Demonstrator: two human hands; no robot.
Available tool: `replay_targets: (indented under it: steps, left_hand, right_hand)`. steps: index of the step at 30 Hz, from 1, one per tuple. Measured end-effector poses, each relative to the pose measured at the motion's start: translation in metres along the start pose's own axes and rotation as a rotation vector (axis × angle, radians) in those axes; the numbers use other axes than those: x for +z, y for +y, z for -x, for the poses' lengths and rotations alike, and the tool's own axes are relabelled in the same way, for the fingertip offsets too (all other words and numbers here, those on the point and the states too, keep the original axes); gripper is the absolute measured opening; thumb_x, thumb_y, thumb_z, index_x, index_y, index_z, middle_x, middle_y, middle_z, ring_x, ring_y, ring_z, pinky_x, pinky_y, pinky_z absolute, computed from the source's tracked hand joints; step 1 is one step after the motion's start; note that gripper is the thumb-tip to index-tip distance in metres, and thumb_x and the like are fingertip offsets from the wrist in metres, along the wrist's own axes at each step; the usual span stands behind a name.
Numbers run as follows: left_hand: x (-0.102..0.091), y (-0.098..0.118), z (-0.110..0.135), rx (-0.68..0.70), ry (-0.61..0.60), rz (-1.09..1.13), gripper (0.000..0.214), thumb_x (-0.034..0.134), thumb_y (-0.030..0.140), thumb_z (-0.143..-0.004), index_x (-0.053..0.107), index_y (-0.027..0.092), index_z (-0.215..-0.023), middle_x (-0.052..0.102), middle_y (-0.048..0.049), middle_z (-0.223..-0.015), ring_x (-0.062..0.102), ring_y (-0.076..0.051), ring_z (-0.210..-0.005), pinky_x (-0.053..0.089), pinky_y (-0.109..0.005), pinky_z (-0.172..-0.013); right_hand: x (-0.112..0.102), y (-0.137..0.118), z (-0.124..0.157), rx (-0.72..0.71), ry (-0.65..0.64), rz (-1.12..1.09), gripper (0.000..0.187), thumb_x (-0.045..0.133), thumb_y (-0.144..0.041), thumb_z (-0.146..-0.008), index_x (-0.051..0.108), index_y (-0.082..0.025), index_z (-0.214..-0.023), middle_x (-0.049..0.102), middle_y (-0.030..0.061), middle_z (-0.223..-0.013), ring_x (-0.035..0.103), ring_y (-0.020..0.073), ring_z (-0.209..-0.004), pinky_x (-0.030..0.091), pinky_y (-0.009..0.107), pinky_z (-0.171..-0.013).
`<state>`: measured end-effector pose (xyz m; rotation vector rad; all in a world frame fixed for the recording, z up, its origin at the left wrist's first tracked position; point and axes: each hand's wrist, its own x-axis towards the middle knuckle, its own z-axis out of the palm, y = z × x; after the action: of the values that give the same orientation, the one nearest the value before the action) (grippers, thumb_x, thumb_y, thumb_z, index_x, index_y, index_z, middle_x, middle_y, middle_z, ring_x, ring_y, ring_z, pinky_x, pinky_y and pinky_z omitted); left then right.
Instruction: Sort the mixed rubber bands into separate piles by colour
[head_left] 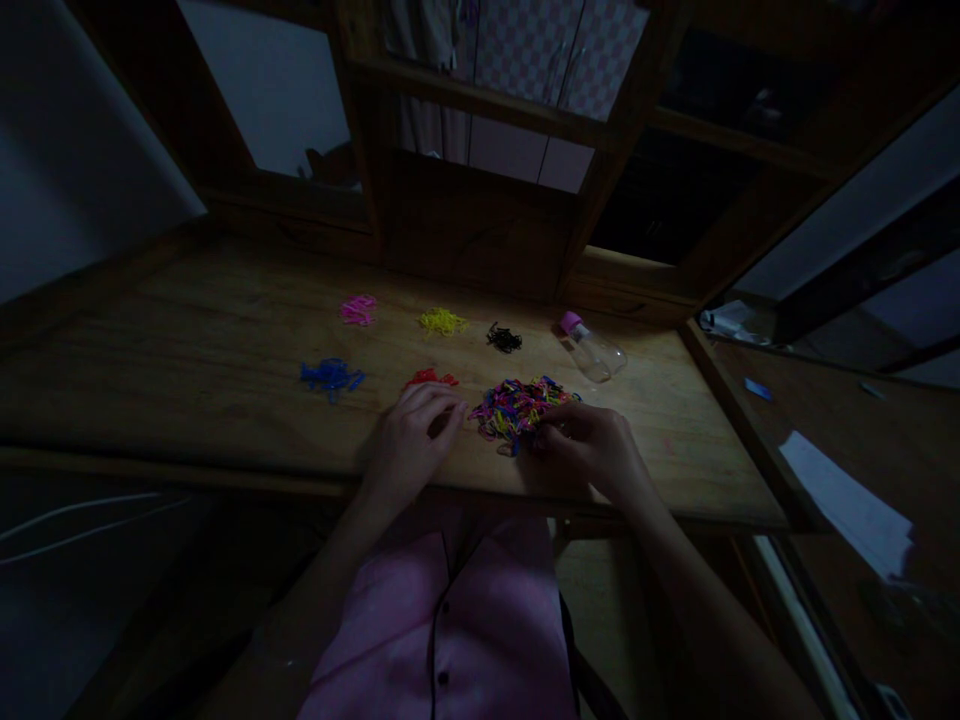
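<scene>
Hands [600,445] flank tangled, multicoloured loops [517,405] on grained wood [232,330].

I read this as a room in a home, most likely a bedroom or study, though the dim light keeps me from telling which. My landmark is the wooden desk [225,300]: behind it I see built-in wooden shelving [480,220], and beyond that a cupboard [517,50] with checked pink-and-white doors beside hanging cloth [420,130]. A plain pale wall [67,150] stands left of the desk; loose paper [847,505] lies to its right. A pyjama-like pink top [495,620] at its near edge looks homely to me.
</scene>
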<state>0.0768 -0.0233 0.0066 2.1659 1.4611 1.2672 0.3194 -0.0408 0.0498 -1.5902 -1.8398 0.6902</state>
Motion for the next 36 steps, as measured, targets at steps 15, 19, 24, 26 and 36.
replay_targets:
  steps: [15,19,24,26,36]
  left_hand:
    - [0.001,-0.001,0.0,-0.003,0.004,0.0,0.013,0.055,0.025,-0.09,0.067,0.022,-0.09,0.067,-0.0046,-0.096,0.059,-0.021,-0.1,0.048,-0.038,-0.093]
    - [0.001,-0.001,0.001,-0.001,0.015,0.008,0.013,0.054,0.025,-0.09,0.067,0.022,-0.089,0.067,-0.0048,-0.096,0.06,-0.021,-0.101,0.048,-0.038,-0.093]
    - [0.0,0.001,0.001,0.015,0.046,0.038,0.012,0.054,0.024,-0.09,0.066,0.022,-0.089,0.067,-0.0041,-0.094,0.06,-0.021,-0.1,0.048,-0.038,-0.093]
    - [0.0,0.002,0.001,0.014,0.045,0.034,0.012,0.055,0.023,-0.09,0.066,0.022,-0.089,0.067,-0.0041,-0.096,0.059,-0.02,-0.101,0.048,-0.038,-0.094]
    - [0.0,0.002,0.0,0.022,0.048,0.04,0.012,0.054,0.023,-0.091,0.065,0.023,-0.091,0.067,-0.0049,-0.095,0.06,-0.02,-0.1,0.048,-0.038,-0.093]
  right_hand:
    - [-0.01,0.005,-0.012,0.27,-0.203,-0.689,0.024,0.072,-0.038,-0.074,0.067,-0.016,-0.08,0.064,0.0004,-0.066,0.05,0.0077,-0.05,0.039,0.019,-0.046]
    - [-0.013,0.006,-0.027,0.222,-0.254,-0.732,0.024,0.069,-0.039,-0.076,0.066,-0.015,-0.076,0.063,0.0023,-0.068,0.05,0.0081,-0.052,0.038,0.02,-0.045]
    - [-0.017,0.005,-0.071,-0.003,-0.116,-0.484,0.021,0.067,-0.033,-0.079,0.07,-0.013,-0.086,0.068,0.0062,-0.073,0.063,0.0135,-0.062,0.049,0.024,-0.059]
    - [-0.014,0.003,-0.093,-0.084,0.005,-0.318,0.021,0.064,-0.03,-0.08,0.07,-0.012,-0.088,0.07,0.0083,-0.077,0.068,0.0163,-0.066,0.051,0.026,-0.062]
    - [0.007,-0.005,-0.131,-0.301,0.152,0.251,0.028,0.05,-0.015,-0.089,0.072,-0.014,-0.105,0.074,0.0115,-0.099,0.07,0.0215,-0.091,0.049,0.027,-0.078]
